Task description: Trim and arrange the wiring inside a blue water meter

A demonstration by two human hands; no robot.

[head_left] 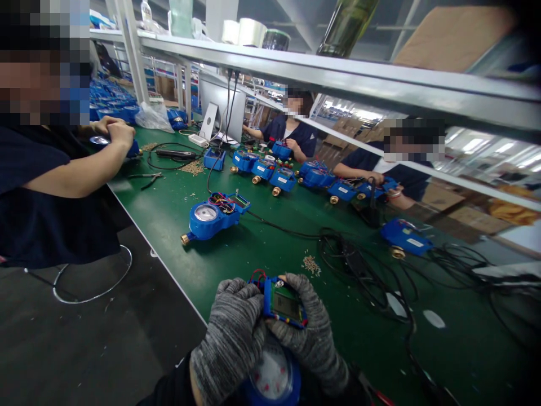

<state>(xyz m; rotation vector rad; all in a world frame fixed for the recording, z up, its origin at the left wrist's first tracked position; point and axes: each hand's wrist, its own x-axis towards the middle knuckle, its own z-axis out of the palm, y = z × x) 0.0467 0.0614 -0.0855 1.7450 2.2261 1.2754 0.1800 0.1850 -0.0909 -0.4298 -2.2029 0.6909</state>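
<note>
Both my hands wear grey knitted gloves. My left hand (234, 332) and my right hand (310, 332) are wrapped round a blue water meter (274, 378) at the near edge of the green table (270, 248). Their fingers pinch its blue electronics module (284, 304), which has a small green display and red wires at its top. The meter's white dial faces up below my hands. A small heap of screws (311, 264) lies just beyond my right hand.
Another blue meter (213, 215) with loose wires lies mid-table, and several more (270, 169) stand in a row further back. Black cables (359, 265) sprawl at right. One person sits at left holding a meter; two others work across the table. A metal shelf (338, 73) runs overhead.
</note>
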